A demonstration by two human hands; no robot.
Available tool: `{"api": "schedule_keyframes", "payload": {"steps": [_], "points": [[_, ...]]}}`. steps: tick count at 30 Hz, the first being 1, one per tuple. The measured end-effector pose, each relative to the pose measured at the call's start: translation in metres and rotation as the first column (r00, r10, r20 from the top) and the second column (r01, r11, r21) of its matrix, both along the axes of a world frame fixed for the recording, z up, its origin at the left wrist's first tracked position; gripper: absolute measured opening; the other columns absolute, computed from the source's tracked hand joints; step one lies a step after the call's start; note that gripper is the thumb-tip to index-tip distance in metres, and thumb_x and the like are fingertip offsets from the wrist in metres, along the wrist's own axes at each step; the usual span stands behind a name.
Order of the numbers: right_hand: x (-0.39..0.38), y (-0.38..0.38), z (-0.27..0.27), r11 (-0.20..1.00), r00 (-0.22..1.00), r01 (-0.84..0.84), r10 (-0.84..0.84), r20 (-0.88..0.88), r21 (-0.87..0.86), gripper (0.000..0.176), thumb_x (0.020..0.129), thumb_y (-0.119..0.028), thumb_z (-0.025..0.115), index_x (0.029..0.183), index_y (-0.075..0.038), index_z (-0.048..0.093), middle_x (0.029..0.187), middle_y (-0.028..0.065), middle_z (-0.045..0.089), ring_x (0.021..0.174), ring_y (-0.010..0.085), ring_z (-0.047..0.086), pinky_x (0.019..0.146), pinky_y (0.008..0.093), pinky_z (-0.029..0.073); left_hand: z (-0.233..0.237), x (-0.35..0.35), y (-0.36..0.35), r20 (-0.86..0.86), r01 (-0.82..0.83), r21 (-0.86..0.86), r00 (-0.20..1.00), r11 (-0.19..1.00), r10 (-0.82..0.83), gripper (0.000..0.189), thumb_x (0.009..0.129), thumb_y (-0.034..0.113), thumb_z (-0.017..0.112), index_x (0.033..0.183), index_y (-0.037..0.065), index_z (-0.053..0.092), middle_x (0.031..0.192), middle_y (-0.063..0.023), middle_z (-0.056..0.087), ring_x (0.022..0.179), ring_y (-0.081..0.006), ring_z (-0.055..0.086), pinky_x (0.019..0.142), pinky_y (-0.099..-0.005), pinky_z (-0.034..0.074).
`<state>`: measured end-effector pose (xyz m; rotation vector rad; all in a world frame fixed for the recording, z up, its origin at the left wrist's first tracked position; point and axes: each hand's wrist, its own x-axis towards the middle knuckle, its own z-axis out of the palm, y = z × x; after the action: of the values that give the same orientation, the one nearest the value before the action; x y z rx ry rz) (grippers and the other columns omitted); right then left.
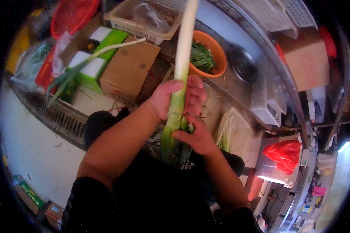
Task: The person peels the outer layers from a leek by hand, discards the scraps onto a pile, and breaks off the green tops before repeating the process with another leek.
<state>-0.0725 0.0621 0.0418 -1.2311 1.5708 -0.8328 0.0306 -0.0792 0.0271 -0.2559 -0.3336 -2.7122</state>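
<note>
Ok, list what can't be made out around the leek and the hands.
Head view only:
1. Leek: the white end is cut off by the top edge, and the green end is lost against the dark clothing.
2. Left hand: the palm is hidden, wrapped round the stalk.
3. Right hand: the fingertips are buried in the leaves.
4. Orange bowl: one side is hidden behind the leek.
5. Red bag: the contents are hidden.

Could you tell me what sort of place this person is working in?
Likely a vegetable prep area behind a kitchen or market stall. The left hand and right hand grip a long leek, an orange basin holds greens, and plastic crates and cardboard boxes stand about.
</note>
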Motion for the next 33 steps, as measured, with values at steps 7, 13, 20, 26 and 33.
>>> {"api": "schedule_keyframes", "payload": {"steps": [7,13,20,26,33], "points": [[-0.010,0.001,-0.009,0.975,0.928,0.188,-0.216,-0.303,-0.120,0.051,0.076,-0.034,0.077,0.113,-0.004,0.060,0.104,0.0124,0.066,0.097,0.0215,0.062,0.087,0.0352,0.047,-0.008,-0.009,0.004,0.327,-0.079,-0.271,0.930,0.959,0.169,0.017,0.084,0.011,0.066,0.094,0.005,0.054,0.069,-0.0034,0.053,0.056,-0.0141,0.051,0.058,-0.0302,0.045],[-0.020,0.003,-0.001,1.000,0.980,-0.010,0.006,-0.200,-0.019,0.051,0.077,-0.035,0.076,0.112,-0.004,0.059,0.104,0.0142,0.066,0.096,0.0268,0.064,0.085,0.0384,0.048,0.002,-0.001,0.003,0.305,-0.010,-0.382,0.943,0.924,0.136,0.016,0.083,0.009,0.065,0.093,0.005,0.053,0.067,-0.0039,0.052,0.050,-0.0121,0.047,0.054,-0.0300,0.043],[-0.016,-0.002,0.028,0.974,0.884,-0.213,0.224,-0.410,0.073,0.036,0.079,-0.015,0.073,0.109,-0.003,0.057,0.102,0.0155,0.061,0.093,0.0285,0.060,0.084,0.0359,0.046,0.008,0.000,0.001,0.361,0.146,-0.453,0.932,0.879,0.031,0.015,0.081,0.008,0.064,0.091,0.005,0.053,0.064,-0.0022,0.051,0.050,-0.0107,0.047,0.049,-0.0274,0.043],[-0.014,0.000,0.036,0.835,0.575,-0.523,0.495,-0.651,0.172,0.041,0.075,-0.018,0.071,0.111,-0.005,0.055,0.101,0.0180,0.062,0.092,0.0375,0.060,0.081,0.0447,0.048,0.017,0.004,0.001,0.488,0.351,-0.634,0.873,0.689,0.004,0.016,0.081,0.009,0.065,0.091,0.004,0.054,0.066,-0.0028,0.053,0.048,-0.0098,0.047,0.046,-0.0271,0.041],[-0.023,0.009,0.021,0.946,0.748,-0.199,0.316,-0.584,0.257,0.041,0.073,-0.018,0.072,0.108,-0.005,0.056,0.094,0.0174,0.063,0.087,0.0343,0.061,0.078,0.0407,0.048,-0.003,-0.010,-0.002,0.486,0.088,-0.534,0.846,0.841,0.220,0.027,0.083,0.014,0.064,0.106,0.005,0.053,0.074,-0.0039,0.055,0.059,-0.0116,0.051,0.054,-0.0256,0.043]]}}
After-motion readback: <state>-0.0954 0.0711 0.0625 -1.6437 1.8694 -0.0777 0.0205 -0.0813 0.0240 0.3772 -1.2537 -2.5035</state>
